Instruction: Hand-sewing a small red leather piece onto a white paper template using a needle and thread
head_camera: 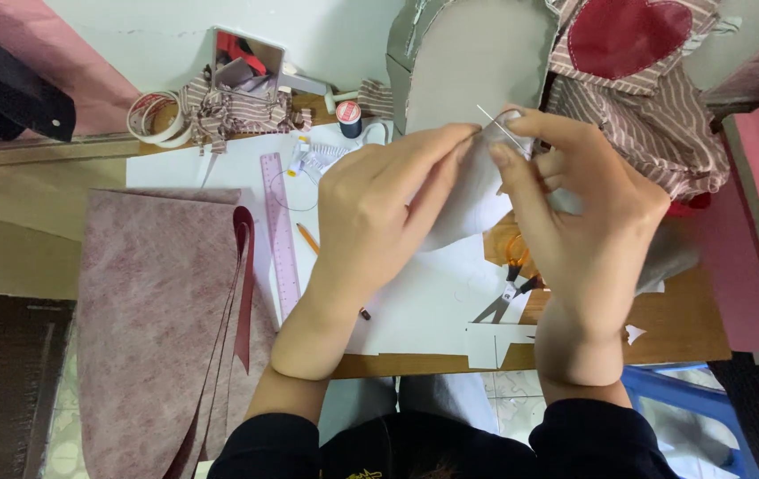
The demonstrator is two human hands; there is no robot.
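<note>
Left hand (377,208): pinched the white fabric piece (468,200), above the scissors (508,288).
Right hand (579,213): fingers closed on a needle (502,129) at the fabric's upper edge.
Ruler (279,232): lay left of the scissors.

Thin needle (496,127) slants from pale, perhaps felt, piece (472,200).
</note>
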